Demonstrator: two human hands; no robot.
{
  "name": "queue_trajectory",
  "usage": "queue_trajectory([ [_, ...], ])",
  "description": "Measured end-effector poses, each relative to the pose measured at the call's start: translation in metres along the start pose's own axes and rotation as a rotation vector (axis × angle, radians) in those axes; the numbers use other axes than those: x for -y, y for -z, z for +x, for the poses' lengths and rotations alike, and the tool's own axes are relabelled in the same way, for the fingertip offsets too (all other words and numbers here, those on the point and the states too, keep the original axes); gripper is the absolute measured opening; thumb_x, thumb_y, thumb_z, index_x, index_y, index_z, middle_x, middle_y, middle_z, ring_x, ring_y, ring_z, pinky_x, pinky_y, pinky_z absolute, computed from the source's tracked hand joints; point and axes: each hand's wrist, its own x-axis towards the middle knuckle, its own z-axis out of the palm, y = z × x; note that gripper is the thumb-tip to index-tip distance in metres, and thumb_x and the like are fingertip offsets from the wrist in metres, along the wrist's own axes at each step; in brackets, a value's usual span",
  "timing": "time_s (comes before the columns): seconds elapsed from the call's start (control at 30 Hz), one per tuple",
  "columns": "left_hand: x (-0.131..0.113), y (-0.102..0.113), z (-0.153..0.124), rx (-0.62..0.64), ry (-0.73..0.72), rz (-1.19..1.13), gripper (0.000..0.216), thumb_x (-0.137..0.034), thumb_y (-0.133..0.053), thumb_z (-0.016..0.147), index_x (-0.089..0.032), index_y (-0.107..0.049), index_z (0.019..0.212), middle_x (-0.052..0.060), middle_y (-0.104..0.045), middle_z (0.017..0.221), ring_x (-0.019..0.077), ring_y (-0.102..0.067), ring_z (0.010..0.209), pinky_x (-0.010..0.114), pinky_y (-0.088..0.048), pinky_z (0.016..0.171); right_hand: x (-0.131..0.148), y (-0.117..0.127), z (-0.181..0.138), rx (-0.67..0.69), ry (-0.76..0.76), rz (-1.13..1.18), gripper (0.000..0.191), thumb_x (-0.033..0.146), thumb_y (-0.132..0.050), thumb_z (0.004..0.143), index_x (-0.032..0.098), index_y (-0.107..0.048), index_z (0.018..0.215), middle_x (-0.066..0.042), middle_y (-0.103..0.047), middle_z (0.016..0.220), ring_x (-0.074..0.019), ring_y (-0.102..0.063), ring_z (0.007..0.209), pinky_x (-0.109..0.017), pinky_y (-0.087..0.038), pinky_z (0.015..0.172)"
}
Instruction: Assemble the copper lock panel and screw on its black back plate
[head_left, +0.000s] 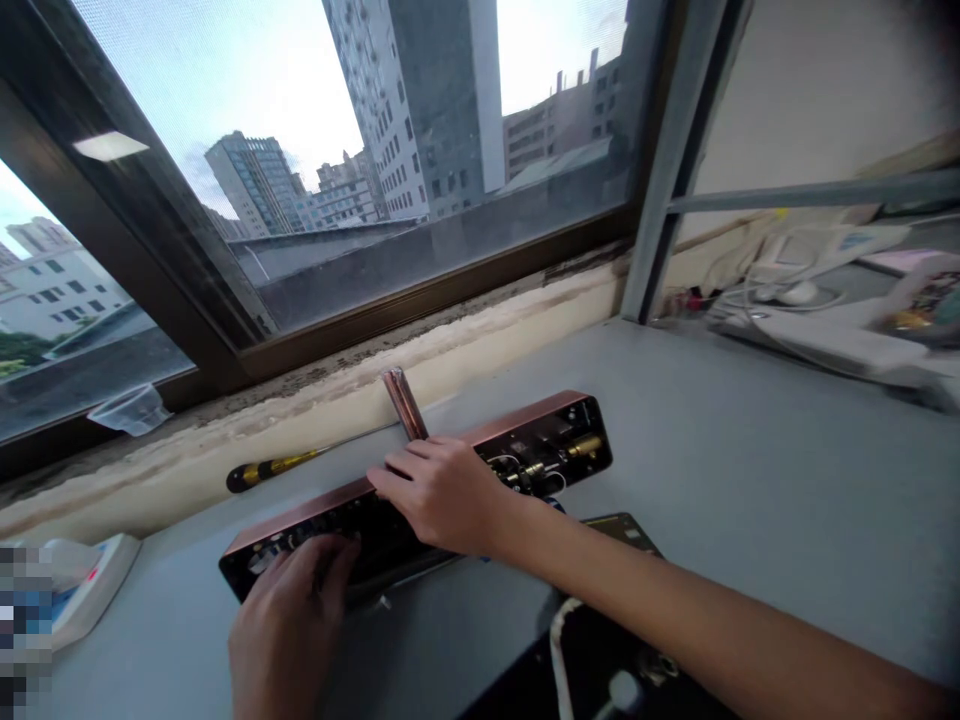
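We have both our hands at a long copper-edged box (382, 525), which lies open side toward us in the middle of the grey table (750, 480). Taking the box as the centre of a dial, with twelve toward the window (450, 120), its one end points between eight and nine o'clock, its other between two and three.

Our left hand (289, 625) is at the eight o'clock end, fingers bent into the dark interior; we cannot tell whether the thumb and fingertips meet on a part there. Our right hand (439, 495) lies across the middle, over the far edge, fingers curled and pointing toward nine; its palm is turned away, so we cannot tell what, if anything, it is clamped on. A copper-coloured tube (405, 403) rises at twelve, just beyond those knuckles, its lower end hidden by them.

Toward three inside the box we see brass-coloured fittings (585, 446). A screwdriver (270, 470) lies at ten, behind the box, handle toward nine. Between four and five we have a dark panel (517, 690) with a white tube (559, 660) above it, partly under our right forearm. A clear plastic cup (133, 408) sits by the window near ten, and white equipment with cables (817, 320) stands well apart toward two
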Motion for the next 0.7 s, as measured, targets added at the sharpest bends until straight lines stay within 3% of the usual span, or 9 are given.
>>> queue_trajectory([
  [0.23, -0.0051, 0.0077, 0.0070, 0.184, 0.172, -0.197, 0.023, -0.043, -0.050, 0.072, -0.028, -0.068, 0.075, 0.000, -0.072, 0.073, 0.0236, -0.065, 0.073, 0.028, -0.040, 0.061, 0.0002, -0.0002, 0.0002, 0.006, -0.003, 0.003, 0.020, 0.020, -0.039, 0.085, 0.016, -0.056, 0.096, -0.004, -0.058, 0.079, -0.0172, -0.051, 0.069, -0.029, -0.029, 0.056],
  [0.47, -0.0090, 0.0114, 0.0067, 0.189, 0.245, -0.220, 0.027, -0.046, -0.049, 0.069, -0.027, -0.067, 0.074, 0.002, -0.072, 0.071, 0.0276, -0.063, 0.075, 0.032, -0.040, 0.063, -0.0003, -0.0032, -0.0001, -0.018, 0.001, 0.006, 0.020, 0.020, -0.041, 0.085, 0.016, -0.056, 0.098, -0.004, -0.059, 0.079, -0.0167, -0.051, 0.069, -0.029, -0.028, 0.056],
  [0.7, -0.0075, 0.0101, 0.0062, 0.202, 0.260, -0.280, 0.025, -0.047, -0.051, 0.069, -0.027, -0.066, 0.073, 0.000, -0.071, 0.069, 0.0257, -0.063, 0.074, 0.030, -0.039, 0.063, -0.0007, -0.0030, -0.0003, -0.030, 0.004, 0.005, 0.018, 0.020, -0.042, 0.085, 0.016, -0.056, 0.095, -0.004, -0.058, 0.078, -0.0165, -0.050, 0.069, -0.029, -0.027, 0.056],
])
